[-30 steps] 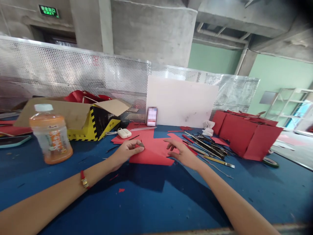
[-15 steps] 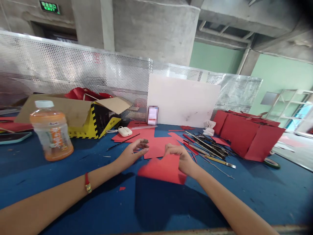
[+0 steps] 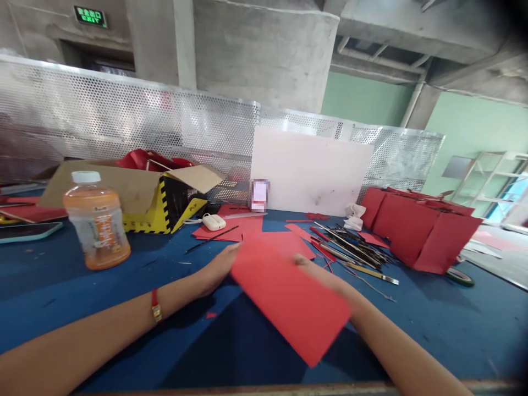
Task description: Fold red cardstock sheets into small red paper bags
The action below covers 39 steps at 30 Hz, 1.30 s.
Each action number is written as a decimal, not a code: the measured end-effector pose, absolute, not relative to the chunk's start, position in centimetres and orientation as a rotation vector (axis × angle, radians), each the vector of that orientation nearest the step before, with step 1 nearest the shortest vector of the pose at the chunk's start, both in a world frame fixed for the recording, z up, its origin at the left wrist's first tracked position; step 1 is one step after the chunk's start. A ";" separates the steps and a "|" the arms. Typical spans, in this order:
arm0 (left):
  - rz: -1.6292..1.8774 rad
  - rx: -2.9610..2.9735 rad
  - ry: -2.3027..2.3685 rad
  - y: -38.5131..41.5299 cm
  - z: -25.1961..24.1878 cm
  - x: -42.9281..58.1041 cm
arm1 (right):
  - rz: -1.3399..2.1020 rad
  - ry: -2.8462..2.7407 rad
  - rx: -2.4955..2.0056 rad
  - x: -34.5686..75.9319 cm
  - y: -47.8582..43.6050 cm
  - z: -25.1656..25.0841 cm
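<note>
- Red sheet (image 3: 295,305): raised between the two hands above the blue worktop (image 3: 181,352), tilted, near corner pointing down toward the worktop's front edge. Partly blurred; single layer or folded, cannot tell.
- Right grip (image 3: 317,270): pinching the sheet near its far edge, a fingertip or thumb showing on the upper face; the rest lies behind the paper.
- Left grip (image 3: 218,268): at the sheet's left far corner, fingertips hidden by it. Whether they press on it or merely meet it, cannot tell.
- Weight: judged very light; one pinch should carry it, though air may make it flutter.
- Stiffness: looks like thick paper or thin card. Spans flat without obvious sag, so probably springy, yet likely to crease under a hard squeeze.
- Surface: matt; slipping seems unlikely with dry fingers.
- Hold: best taken by opposite edges or corners, thumb above and fingers below, middle left unpressed. Pulling unevenly could tear or kink it.
- Lying flat behind: loose red paper (image 3: 284,242); thin sheets may be awkward to lift singly.
</note>
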State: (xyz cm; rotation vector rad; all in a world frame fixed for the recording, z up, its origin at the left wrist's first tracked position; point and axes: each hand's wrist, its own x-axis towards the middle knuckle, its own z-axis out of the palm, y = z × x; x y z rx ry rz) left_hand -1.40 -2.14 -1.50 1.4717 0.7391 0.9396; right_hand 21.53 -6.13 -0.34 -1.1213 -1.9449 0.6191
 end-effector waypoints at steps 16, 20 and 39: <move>1.042 2.027 0.866 -3.6 -1.2 -0.7 | 0.468 -2.119 -1.043 19.5 -5.9 -0.3; 0.997 2.056 0.853 -3.6 -1.3 -0.8 | 0.539 -2.041 -0.966 19.0 -5.8 -0.9; 0.925 2.266 0.866 -4.4 -1.5 -0.5 | 0.622 -1.937 -0.897 18.0 -6.3 -1.0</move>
